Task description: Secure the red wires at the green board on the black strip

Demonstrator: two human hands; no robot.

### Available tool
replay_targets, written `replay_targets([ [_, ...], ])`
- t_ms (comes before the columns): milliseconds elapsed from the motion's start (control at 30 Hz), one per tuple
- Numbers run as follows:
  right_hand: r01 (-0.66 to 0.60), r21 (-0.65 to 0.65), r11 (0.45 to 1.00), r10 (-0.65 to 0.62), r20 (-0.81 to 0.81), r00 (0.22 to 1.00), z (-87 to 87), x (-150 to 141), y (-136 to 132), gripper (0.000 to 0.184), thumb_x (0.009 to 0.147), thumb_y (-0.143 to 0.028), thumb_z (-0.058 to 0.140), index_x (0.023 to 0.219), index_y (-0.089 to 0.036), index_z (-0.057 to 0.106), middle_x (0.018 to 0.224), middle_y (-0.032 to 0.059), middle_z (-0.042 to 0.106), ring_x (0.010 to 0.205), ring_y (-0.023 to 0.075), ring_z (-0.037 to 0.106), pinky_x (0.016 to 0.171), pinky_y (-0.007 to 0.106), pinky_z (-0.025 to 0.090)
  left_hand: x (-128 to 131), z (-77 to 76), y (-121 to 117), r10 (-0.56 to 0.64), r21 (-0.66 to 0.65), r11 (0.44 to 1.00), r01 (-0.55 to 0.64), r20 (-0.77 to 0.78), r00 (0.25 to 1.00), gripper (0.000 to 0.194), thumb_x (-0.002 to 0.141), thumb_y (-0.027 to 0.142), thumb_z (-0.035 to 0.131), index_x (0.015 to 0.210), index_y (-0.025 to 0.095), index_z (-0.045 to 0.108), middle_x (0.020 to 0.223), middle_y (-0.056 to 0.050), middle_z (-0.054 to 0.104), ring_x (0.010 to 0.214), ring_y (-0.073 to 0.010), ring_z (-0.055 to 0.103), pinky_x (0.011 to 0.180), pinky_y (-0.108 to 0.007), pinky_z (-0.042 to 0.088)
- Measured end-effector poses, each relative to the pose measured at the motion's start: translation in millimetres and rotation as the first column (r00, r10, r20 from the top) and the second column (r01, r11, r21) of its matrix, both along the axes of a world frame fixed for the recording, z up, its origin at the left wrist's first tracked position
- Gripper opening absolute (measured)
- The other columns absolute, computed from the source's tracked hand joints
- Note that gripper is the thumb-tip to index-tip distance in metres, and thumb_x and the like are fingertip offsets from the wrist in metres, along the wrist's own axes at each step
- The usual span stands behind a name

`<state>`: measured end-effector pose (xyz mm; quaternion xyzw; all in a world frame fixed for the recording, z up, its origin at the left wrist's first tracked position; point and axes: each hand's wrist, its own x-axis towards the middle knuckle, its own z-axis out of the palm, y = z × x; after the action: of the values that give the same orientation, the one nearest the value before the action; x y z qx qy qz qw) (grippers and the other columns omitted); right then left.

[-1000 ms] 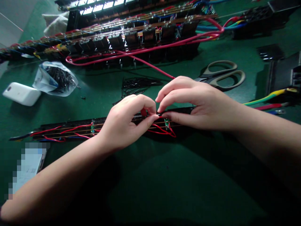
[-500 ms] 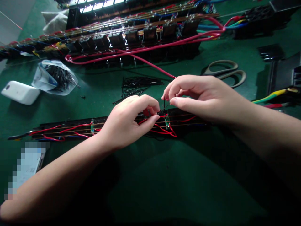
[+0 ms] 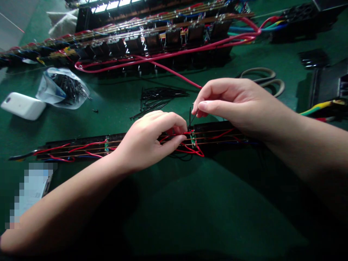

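Note:
My right hand (image 3: 236, 99) is closed, pinching a thin black cable tie (image 3: 194, 117) between thumb and fingertips. The tie slants down to the far edge of a long dark strip (image 3: 89, 140), beside a small green circuit board (image 3: 193, 138). A second thin black end stands up next to it. My left hand (image 3: 152, 139) rests over the strip, its fingers curled and the thumb close to the index fingertip. Red wires (image 3: 194, 150) run under and past these fingertips; what the fingers grip is hidden.
Loose black cable ties (image 3: 163, 95) lie behind the strip. A plastic bag of ties (image 3: 65, 88) and a white case (image 3: 24, 106) are at left, a phone (image 3: 32, 192) nearer. Scissors (image 3: 280, 87) lie behind my right hand. Wired assemblies (image 3: 174, 36) span the back.
My right hand has risen slightly, drawing the cable tie more upright. My left fingertips have come away from the tie and moved slightly right, lower over the red wires.

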<state>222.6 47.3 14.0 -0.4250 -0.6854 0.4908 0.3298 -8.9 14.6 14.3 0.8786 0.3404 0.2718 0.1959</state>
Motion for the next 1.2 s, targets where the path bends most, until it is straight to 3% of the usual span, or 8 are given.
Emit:
replay_targets([
  [367,0.024,-0.019,1.0,-0.025,-0.054,0.998,-0.4,-0.8,-0.4,0.01,0.087,-0.022,0.071,0.077,-0.022,0.069,0.08,0.0014,0.073,0.076,0.0163,0.066,0.075,0.031,0.053,0.3,-1.7,0.3,0.029,0.006,1.0,-0.029,-0.008,1.0,0.01,0.088,0.009,0.07,0.09,0.018,0.068,0.083,0.003,0.072,0.075,-0.0091,0.066,0.073,-0.02,0.05],
  [967,0.0,-0.006,1.0,0.0,-0.035,0.999,-1.0,-0.2,-0.4,0.006,0.086,-0.023,0.073,0.082,-0.021,0.069,0.08,0.0006,0.073,0.074,0.0155,0.065,0.066,0.029,0.051,0.1,-2.6,0.7,0.028,0.004,1.0,-0.028,-0.015,1.0,0.01,0.088,0.009,0.071,0.09,0.018,0.068,0.083,0.004,0.072,0.075,-0.0084,0.066,0.07,-0.019,0.05],
  [1200,-0.03,-0.045,0.999,0.027,-0.071,0.997,0.2,0.2,-1.8,0.008,0.088,-0.024,0.075,0.084,-0.022,0.068,0.082,0.0011,0.074,0.079,0.0168,0.071,0.076,0.031,0.058,0.2,-3.5,0.9,0.031,-0.003,1.0,-0.031,-0.016,0.999,0.008,0.089,0.011,0.069,0.091,0.019,0.069,0.083,0.003,0.073,0.075,-0.0098,0.066,0.07,-0.021,0.051],
])
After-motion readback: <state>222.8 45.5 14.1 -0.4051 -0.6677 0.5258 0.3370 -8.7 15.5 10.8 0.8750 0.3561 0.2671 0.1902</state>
